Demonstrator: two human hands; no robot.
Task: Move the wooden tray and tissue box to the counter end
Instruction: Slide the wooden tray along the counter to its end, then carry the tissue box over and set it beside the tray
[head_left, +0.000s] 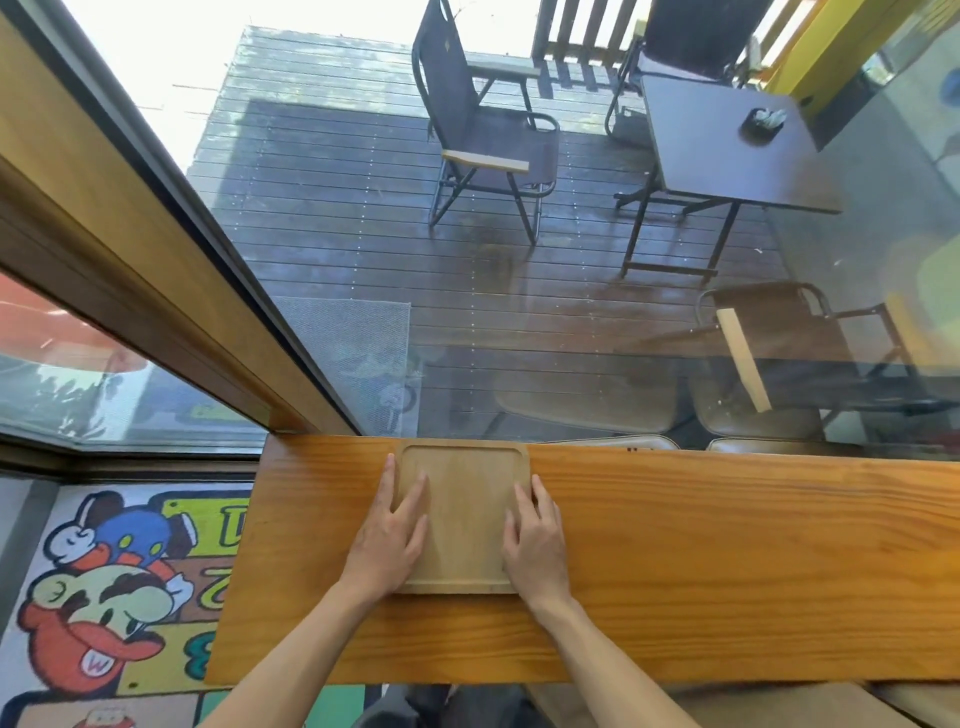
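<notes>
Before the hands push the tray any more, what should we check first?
1. Both hands on the wooden tray: ok, left hand and right hand lie flat on its sides.
2. Tray empty: ok, nothing on it.
3. Tray fully on the counter: ok, far rim close to the window.
4. Path to the counter's left end clear: ok, bare wood there.
5. Tissue box located: cannot tell, not in view.

The hands (462, 535) cover the wooden tray's (465, 514) side rims; the counter (727, 561) runs off right.
</notes>
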